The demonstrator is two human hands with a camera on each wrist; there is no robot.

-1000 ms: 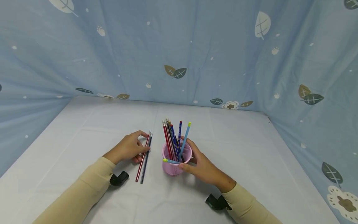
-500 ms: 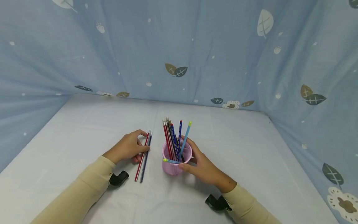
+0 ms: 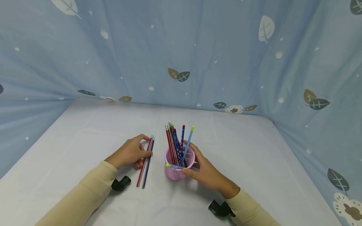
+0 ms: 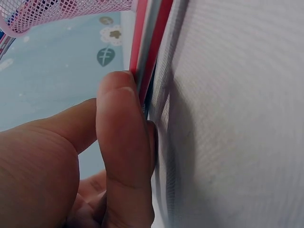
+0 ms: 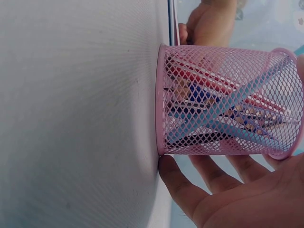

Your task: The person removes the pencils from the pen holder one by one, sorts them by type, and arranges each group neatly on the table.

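Two pencils, a red one and a dark blue one, lie side by side on the white table. My left hand holds them, its thumb and index finger curled about them. In the left wrist view, the thumb presses against the red pencil. To the right, a pink mesh pencil cup stands upright, holding several red, black and blue pencils. A light blue pencil leans out at its right. My right hand grips the cup from the right, fingers around its side.
A white cloth covers the table. Blue leaf-print curtain hangs behind and at both sides. Black wrist devices sit below each wrist, by the beige sleeves.
The head view has shifted slightly, so everything sits a little lower in it. Both hands, the cup and the pencils keep their places relative to one another.
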